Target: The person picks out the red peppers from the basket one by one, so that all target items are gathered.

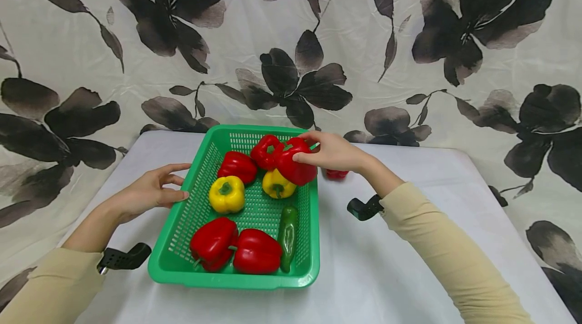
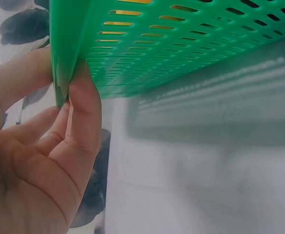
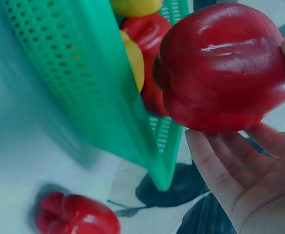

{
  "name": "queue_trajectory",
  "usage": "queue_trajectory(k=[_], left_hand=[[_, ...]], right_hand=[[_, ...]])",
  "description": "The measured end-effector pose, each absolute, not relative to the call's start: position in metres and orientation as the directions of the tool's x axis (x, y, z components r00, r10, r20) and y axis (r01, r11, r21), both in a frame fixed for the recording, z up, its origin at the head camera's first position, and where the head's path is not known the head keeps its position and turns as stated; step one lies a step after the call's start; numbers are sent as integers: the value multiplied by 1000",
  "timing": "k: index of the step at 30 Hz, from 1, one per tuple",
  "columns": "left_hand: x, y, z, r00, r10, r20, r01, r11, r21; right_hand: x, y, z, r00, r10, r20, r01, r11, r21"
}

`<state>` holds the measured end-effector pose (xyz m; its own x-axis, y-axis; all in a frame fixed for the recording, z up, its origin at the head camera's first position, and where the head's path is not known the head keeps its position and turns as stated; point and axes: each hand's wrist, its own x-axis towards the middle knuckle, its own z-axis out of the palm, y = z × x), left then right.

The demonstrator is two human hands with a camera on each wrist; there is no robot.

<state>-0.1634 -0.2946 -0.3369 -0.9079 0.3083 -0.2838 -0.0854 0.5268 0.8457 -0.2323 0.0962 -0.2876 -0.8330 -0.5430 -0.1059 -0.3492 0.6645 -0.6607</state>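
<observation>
My right hand (image 1: pixel 338 152) holds a red bell pepper (image 1: pixel 297 165) over the right rim of a green plastic basket (image 1: pixel 236 281). In the right wrist view, thumb and fingers reach round this bell pepper (image 3: pixel 225 68). On the basket's left side, my left hand (image 1: pixel 145 190) pinches the rim (image 2: pixel 64 53) between thumb and fingers, as the left wrist view shows. Inside the basket lie several red bell peppers (image 1: pixel 257 251), two yellow bell peppers (image 1: pixel 227 195) and a long green pepper (image 1: pixel 287 238). The held pepper partly hides one yellow bell pepper (image 1: pixel 277 186).
Another red bell pepper (image 3: pixel 76 214) lies on the white table (image 1: pixel 386 273) just outside the basket's right side, mostly behind my right hand in the head view. A floral cloth (image 1: pixel 291 36) hangs behind the table's far edge.
</observation>
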Motion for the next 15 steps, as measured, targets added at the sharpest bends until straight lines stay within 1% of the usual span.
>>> queue_trajectory(k=[10,15], left_hand=[[-164,-295,-338,-906,312,-286,-85,529,844],[-164,-296,-339,-907,309,-286,-84,532,842]], right_hand=[[-241,124,-289,-885,-455,-102,-260,664,-701],[-244,140,-289,-904,-418,-92,-244,678,-693]])
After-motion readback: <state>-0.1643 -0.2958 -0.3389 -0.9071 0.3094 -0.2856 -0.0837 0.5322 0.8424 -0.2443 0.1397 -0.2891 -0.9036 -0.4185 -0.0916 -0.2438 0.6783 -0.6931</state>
